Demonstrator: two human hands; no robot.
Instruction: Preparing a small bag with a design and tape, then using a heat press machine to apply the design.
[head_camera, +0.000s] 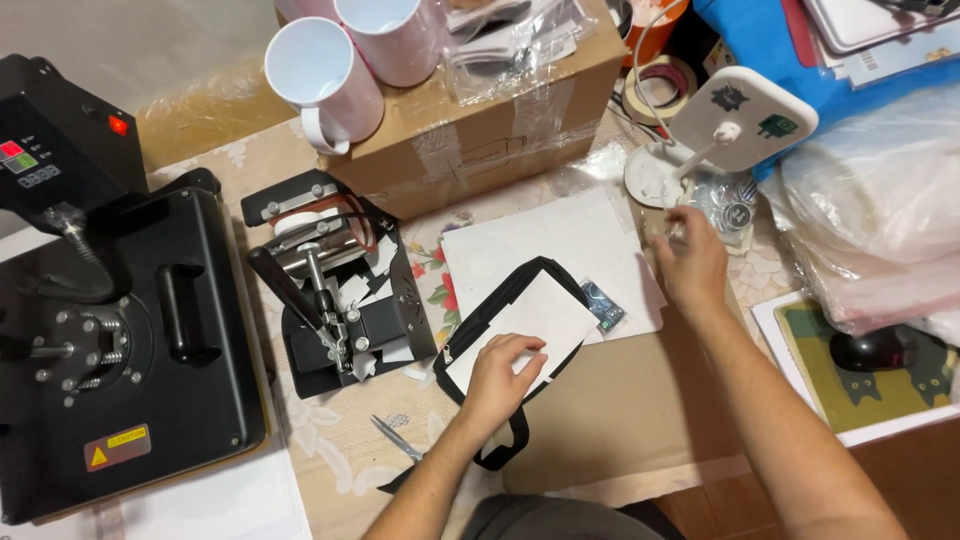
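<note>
Left hand (497, 378) presses flat on white-faced pouch (520, 320); right hand (692, 262) fingers pinch something clear, unidentifiable.

White pouch (520, 325) with black edging and a black strap: lies flat on the desk (640, 420), set diagonally, near the middle of the desk's near edge, its far corner overlapping a white paper sheet (560, 240). The strap trails off toward the near edge. The left hand (500, 375) presses down on its near end. A small clear packet (680, 225), details too small to tell, sits toward the desk's far right, at the fingertips of the right hand (693, 262).
</note>
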